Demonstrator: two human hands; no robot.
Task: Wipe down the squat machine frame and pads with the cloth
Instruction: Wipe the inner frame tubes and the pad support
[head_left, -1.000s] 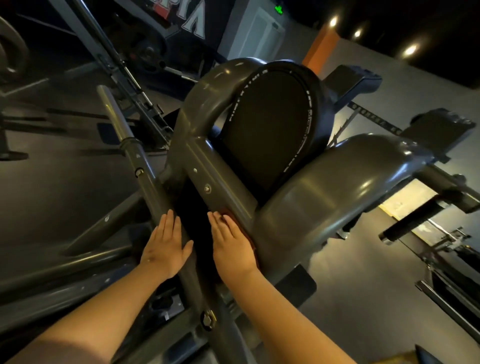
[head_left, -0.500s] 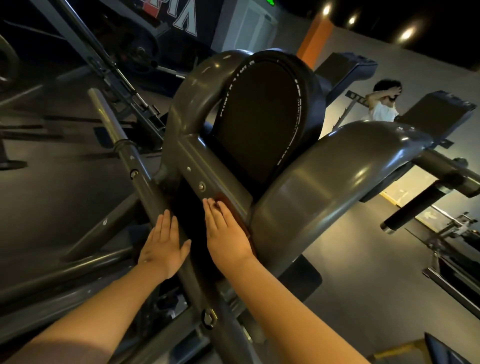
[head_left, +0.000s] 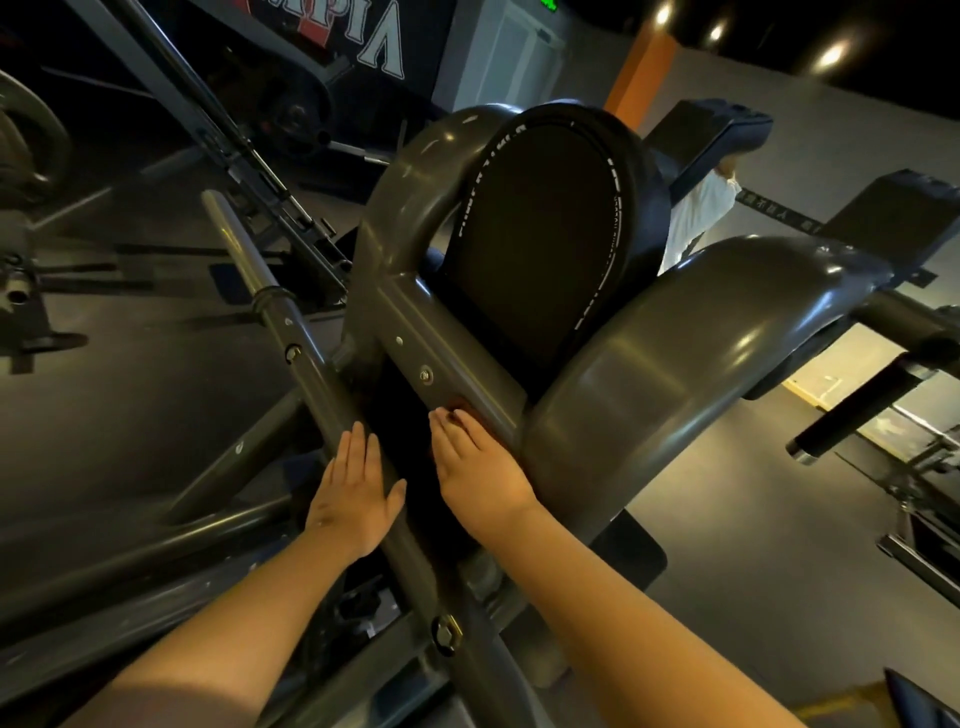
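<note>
Now left grip (head_left: 353, 493) released, flat on one bar (head_left: 280, 322), right grip (head_left: 480, 467) flat, pressing one cloth (head_left: 457, 403)

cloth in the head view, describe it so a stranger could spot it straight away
Find the big black oval pad in the middle of the grey machine. Follow the grey bar under its left edge down past a bolt to the right hand. The cloth is the small reddish patch at that hand's fingertips, the only red on the grey metal.

A dark gap (head_left: 400, 410) lies between side bar (head_left: 291, 332) and frame beam (head_left: 457, 358).
</note>
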